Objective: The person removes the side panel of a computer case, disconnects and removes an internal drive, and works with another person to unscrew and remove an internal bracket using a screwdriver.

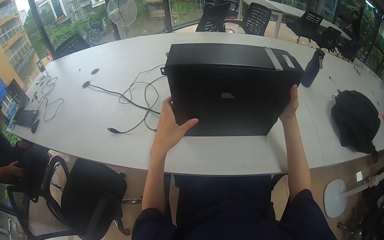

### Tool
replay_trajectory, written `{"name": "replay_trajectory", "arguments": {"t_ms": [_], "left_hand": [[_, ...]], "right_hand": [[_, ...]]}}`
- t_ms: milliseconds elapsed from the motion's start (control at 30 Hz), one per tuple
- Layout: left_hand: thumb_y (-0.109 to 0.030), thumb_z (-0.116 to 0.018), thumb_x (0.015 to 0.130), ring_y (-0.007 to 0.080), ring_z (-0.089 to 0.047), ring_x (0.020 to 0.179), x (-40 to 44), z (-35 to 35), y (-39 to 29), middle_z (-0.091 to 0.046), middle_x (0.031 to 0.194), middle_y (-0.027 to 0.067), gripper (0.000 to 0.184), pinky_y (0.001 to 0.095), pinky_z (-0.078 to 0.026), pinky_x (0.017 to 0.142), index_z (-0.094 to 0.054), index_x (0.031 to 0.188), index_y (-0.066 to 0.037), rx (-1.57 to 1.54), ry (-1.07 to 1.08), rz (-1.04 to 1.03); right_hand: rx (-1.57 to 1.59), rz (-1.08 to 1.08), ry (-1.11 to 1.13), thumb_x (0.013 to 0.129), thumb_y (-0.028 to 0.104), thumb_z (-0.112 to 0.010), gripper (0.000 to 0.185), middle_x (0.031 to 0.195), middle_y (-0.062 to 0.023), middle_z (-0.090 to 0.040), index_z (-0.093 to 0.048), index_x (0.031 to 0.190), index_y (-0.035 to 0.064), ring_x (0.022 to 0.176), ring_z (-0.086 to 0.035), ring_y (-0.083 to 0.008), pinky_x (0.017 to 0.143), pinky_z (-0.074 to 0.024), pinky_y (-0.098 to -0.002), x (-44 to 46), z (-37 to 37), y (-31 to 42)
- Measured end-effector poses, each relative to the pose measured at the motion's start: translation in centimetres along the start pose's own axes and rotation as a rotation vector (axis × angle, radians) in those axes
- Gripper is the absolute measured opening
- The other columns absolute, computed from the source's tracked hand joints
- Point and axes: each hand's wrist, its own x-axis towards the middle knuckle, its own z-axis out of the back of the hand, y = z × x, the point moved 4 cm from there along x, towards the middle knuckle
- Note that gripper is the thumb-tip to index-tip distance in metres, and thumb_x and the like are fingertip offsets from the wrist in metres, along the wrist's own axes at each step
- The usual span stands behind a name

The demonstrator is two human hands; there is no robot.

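A black desktop computer case is between my two hands over the white table, its broad side panel facing me. My left hand grips its left edge, with the thumb lying across the panel. On the right edge, my right hand holds the case from the side; part of its fingers is hidden behind it. Whether the case rests on the table or is lifted a little, I cannot tell. Left of the case, a black cable runs over the tabletop, with a plug at its loose end.
A dark bottle stands right of the case, and a black backpack lies farther right. An office chair is at the left front edge. A seated person is at the far left, near a keyboard and mouse.
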Motion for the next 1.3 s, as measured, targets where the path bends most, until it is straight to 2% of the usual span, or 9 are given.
{"name": "replay_trajectory", "arguments": {"t_ms": [167,233,467,533,667,733,867,933,1300], "left_hand": [[-0.027,-0.085,0.077,0.0404,-0.039,0.133,-0.5,0.0,-2.9,-0.034,0.141,0.0263,0.091,0.0465,-0.038,0.108,-0.030,0.141,0.008,-0.097,-0.065,0.043],[-0.026,-0.084,0.078,0.0423,-0.029,0.140,0.1,1.0,-5.3,-0.024,0.148,0.0234,0.091,0.0499,-0.030,0.113,-0.029,0.143,0.006,-0.017,-0.428,-0.252],[-0.033,-0.081,0.073,0.0319,-0.033,0.138,3.5,-0.3,-12.6,-0.045,0.137,0.0091,0.074,0.0646,-0.012,0.116,-0.051,0.137,-0.011,0.470,-0.404,-0.574],[-0.032,-0.081,0.072,0.0316,-0.034,0.137,3.6,-0.4,-12.5,-0.046,0.136,0.0084,0.073,0.0640,-0.013,0.116,-0.051,0.136,-0.012,0.466,-0.417,-0.572],[-0.030,-0.079,0.070,0.0315,-0.037,0.134,3.7,-0.7,-12.7,-0.047,0.135,0.0071,0.069,0.0631,-0.014,0.117,-0.053,0.132,-0.012,0.471,-0.466,-0.560],[-0.029,-0.079,0.070,0.0317,-0.037,0.134,3.7,-0.7,-12.8,-0.047,0.134,0.0070,0.069,0.0631,-0.015,0.117,-0.054,0.131,-0.012,0.478,-0.468,-0.556],[-0.027,-0.078,0.069,0.0319,-0.038,0.133,3.7,-0.7,-12.8,-0.049,0.132,0.0072,0.066,0.0625,-0.018,0.116,-0.055,0.129,-0.011,0.446,-0.483,-0.576],[-0.026,-0.077,0.069,0.0319,-0.038,0.133,3.8,-0.7,-12.9,-0.050,0.132,0.0073,0.066,0.0618,-0.019,0.116,-0.056,0.129,-0.011,0.439,-0.487,-0.577],[-0.026,-0.076,0.070,0.0323,-0.039,0.132,3.5,-0.5,-12.7,-0.051,0.133,0.0075,0.065,0.0592,-0.022,0.116,-0.057,0.131,-0.011,0.436,-0.487,-0.587]], "right_hand": [[-0.049,-0.018,-0.026,0.100,0.061,-0.043,0.071,0.132,-0.0106,-0.058,-0.048,0.140,0.0031,0.124,-0.055,-0.0253,0.106,-0.0428,-0.0387,-0.2,0.1,0.0],[-0.103,-0.029,-0.076,0.099,0.063,-0.043,0.074,0.134,-0.0106,-0.057,-0.047,0.141,0.0029,0.126,-0.054,-0.0249,0.107,-0.0420,-0.0384,-0.3,0.0,0.0],[-0.089,-0.019,-0.184,0.087,0.068,-0.060,0.082,0.120,-0.0107,-0.062,-0.051,0.133,0.0004,0.111,-0.062,-0.0221,0.093,-0.0518,-0.0351,-0.3,-0.9,0.8],[-0.125,-0.029,-0.038,0.098,0.064,-0.044,0.077,0.137,-0.0113,-0.055,-0.045,0.143,0.0028,0.129,-0.052,-0.0250,0.108,-0.0414,-0.0387,-0.3,-0.5,0.5],[-0.136,-0.042,-0.072,0.098,0.064,-0.043,0.076,0.136,-0.0114,-0.056,-0.046,0.142,0.0024,0.128,-0.053,-0.0251,0.107,-0.0417,-0.0387,-0.6,-0.4,0.3],[-0.076,-0.051,-0.158,0.087,0.068,-0.060,0.082,0.121,-0.0107,-0.061,-0.050,0.133,0.0004,0.112,-0.061,-0.0224,0.093,-0.0510,-0.0357,-0.4,-1.1,0.7],[-0.079,-0.039,-0.166,0.088,0.069,-0.059,0.082,0.122,-0.0109,-0.061,-0.050,0.133,0.0005,0.114,-0.060,-0.0226,0.095,-0.0499,-0.0362,-0.3,-0.5,0.4],[-0.105,-0.050,-0.097,0.099,0.063,-0.041,0.074,0.133,-0.0115,-0.058,-0.049,0.140,0.0021,0.126,-0.055,-0.0249,0.106,-0.0429,-0.0376,-0.3,0.2,-0.2],[-0.069,-0.036,-0.112,0.093,0.066,-0.052,0.077,0.128,-0.0117,-0.059,-0.049,0.136,0.0014,0.119,-0.057,-0.0241,0.100,-0.0468,-0.0372,-0.2,-0.1,-0.1]]}}
